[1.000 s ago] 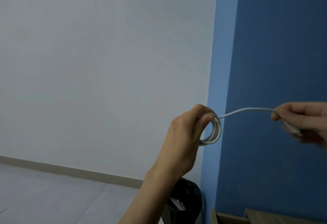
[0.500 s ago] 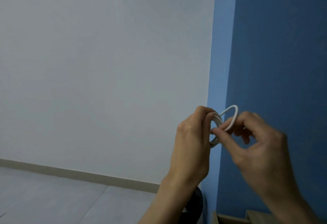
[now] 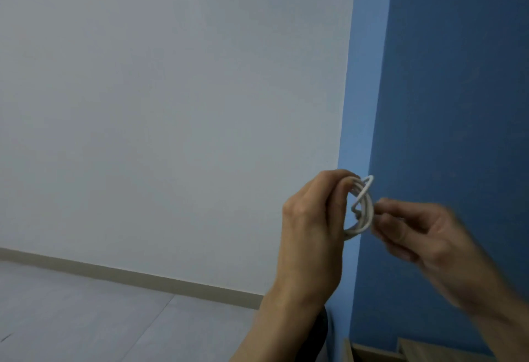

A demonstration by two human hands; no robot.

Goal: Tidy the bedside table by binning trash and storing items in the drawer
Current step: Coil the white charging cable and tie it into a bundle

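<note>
White cable (image 3: 361, 212) coiled into a small bundle, held up in front of the blue wall (image 3: 458, 104). Left hand (image 3: 310, 227) pinching the loops between thumb and fingers; right hand (image 3: 415, 233), blurred, pinched on the free end just beside that grip, seemingly tucking it around the coil. Judged light, limp and springy: best gripped across all loops, lest they unwind.

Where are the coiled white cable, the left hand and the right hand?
coiled white cable (image 3: 363, 220): head view, right side of the coil's loops.
left hand (image 3: 309, 218): head view, back of the hand.
right hand (image 3: 420, 235): head view, blurred palm side.
</note>
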